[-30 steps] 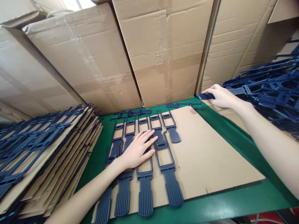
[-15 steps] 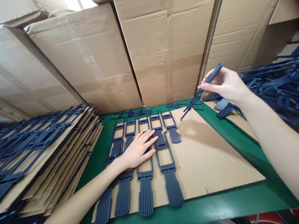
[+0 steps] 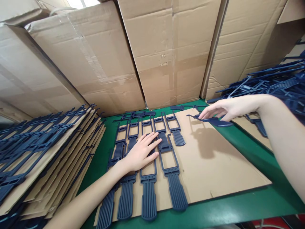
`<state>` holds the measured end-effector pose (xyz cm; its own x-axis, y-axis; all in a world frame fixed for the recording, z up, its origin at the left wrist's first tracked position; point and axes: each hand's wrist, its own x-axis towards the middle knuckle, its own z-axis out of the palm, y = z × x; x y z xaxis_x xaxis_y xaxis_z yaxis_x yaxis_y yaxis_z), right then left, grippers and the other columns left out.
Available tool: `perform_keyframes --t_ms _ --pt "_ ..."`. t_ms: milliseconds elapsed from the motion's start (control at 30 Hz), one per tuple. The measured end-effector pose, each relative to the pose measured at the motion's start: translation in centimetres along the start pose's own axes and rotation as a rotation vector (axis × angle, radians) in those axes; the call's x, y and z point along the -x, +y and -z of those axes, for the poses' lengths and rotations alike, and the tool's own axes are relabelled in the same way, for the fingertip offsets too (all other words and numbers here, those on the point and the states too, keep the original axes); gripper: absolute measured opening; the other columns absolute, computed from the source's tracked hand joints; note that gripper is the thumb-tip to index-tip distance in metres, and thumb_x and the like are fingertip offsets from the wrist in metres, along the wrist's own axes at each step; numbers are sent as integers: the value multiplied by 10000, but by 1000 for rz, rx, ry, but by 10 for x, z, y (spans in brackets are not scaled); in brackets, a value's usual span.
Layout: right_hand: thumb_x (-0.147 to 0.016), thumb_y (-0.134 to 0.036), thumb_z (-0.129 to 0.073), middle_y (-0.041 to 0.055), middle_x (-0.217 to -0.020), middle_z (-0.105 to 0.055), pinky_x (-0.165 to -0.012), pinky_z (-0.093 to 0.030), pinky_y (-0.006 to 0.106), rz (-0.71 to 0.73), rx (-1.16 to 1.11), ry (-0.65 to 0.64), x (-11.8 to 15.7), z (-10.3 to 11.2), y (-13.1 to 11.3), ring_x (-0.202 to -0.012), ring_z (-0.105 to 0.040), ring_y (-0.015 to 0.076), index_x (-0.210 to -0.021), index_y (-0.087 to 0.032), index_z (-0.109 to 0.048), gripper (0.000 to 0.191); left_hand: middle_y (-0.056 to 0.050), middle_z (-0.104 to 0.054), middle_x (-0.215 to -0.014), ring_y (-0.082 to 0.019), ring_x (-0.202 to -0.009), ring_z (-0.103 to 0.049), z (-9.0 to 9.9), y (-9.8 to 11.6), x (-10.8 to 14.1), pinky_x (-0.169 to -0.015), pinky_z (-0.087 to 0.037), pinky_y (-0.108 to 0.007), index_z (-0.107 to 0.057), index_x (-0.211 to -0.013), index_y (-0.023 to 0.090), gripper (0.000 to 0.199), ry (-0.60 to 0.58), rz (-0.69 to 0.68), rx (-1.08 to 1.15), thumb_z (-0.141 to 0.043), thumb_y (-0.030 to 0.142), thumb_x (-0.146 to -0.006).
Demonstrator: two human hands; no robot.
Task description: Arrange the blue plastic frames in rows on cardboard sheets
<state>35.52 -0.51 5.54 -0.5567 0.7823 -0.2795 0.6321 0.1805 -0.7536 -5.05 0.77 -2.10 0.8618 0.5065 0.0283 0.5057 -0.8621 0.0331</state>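
Several dark blue plastic parts (image 3: 178, 192), each with an open frame and a ribbed paddle, lie in two rows on the left and middle of a cardboard sheet (image 3: 224, 168). My left hand (image 3: 142, 152) rests flat on the parts with its fingers spread, holding nothing. Above the sheet's back right area, my right hand (image 3: 221, 109) grips another dark blue part (image 3: 218, 122). That part is nearly level, its thin end pointing left, and its shadow falls on the sheet below.
At the left stand stacked cardboard layers (image 3: 59, 168) with blue parts between and on top. A tangled pile of blue parts (image 3: 281, 86) is at the right. Tall cartons (image 3: 171, 54) line the back of the green table (image 3: 214, 216). Loose parts lie behind the sheet.
My right hand has moved down and turned over, bringing the held part from steeply tilted to nearly level. My left hand has stayed in place on the parts.
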Motion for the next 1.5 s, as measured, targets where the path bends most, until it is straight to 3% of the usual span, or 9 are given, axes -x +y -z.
perform_keyframes --t_ms 167,333,467,767,967,1133,1267,1500 --pt "-752 -287 -612 94 -1235 -620 -945 -441 294 -17 16 26 -5 1 6 -1139 -571 228 -1192 -204 -629 447 -95 -196 -1569 -264 -1447 -164 1 1 0 -1171 -152 -503 -358 -1462 213 510 -5 1 -1 -371 406 -990" --pt "-730 -370 -604 93 -1104 -682 -869 -495 339 -54 215 263 -23 7 24 -1009 -630 270 -1063 -192 -674 384 -80 -200 -1570 -268 -1447 -164 1 1 0 -1172 -147 -508 -368 -1456 226 502 3 1 14 -387 400 -985" --pt "-709 -380 -604 58 -1000 -706 -819 -502 366 -77 465 363 -43 5 37 -940 -644 293 -944 -216 -699 301 -78 -200 -1570 -267 -1447 -165 1 0 0 -1170 -153 -509 -368 -1455 230 500 3 1 15 -388 398 -985" --pt "-575 -115 -583 35 -843 -650 -660 -441 258 -52 587 302 -83 -30 44 -770 -604 209 -898 -189 -608 332 -75 -204 -1569 -262 -1447 -167 2 1 0 -1171 -155 -507 -363 -1458 235 500 3 1 14 -373 406 -988" --pt "-617 -100 -525 23 -785 -583 -631 -403 253 77 573 232 -81 -30 35 -755 -558 202 -1007 -200 -641 419 -82 -203 -1569 -264 -1445 -173 2 0 0 -1171 -154 -507 -366 -1457 228 502 -1 5 20 -384 399 -985" --pt "-675 -199 -527 45 -876 -614 -700 -453 269 109 449 303 -71 -22 26 -806 -595 203 -917 -194 -655 274 -79 -192 -1572 -268 -1445 -170 1 0 0 -1171 -153 -507 -360 -1459 233 501 1 2 17 -386 398 -987" --pt "-721 -235 -485 36 -937 -681 -778 -484 294 90 316 351 -57 -16 15 -871 -640 218 -867 -198 -618 201 -80 -199 -1570 -272 -1444 -175 1 0 0 -1172 -153 -506 -361 -1459 235 500 7 -1 29 -392 393 -985" --pt "-756 -309 -502 40 -986 -699 -821 -482 339 -6 504 402 -52 -4 34 -934 -639 257 -915 -219 -677 253 -67 -195 -1573 -266 -1446 -169 1 0 1 -1175 -144 -497 -361 -1458 245 497 5 4 32 -386 402 -987"
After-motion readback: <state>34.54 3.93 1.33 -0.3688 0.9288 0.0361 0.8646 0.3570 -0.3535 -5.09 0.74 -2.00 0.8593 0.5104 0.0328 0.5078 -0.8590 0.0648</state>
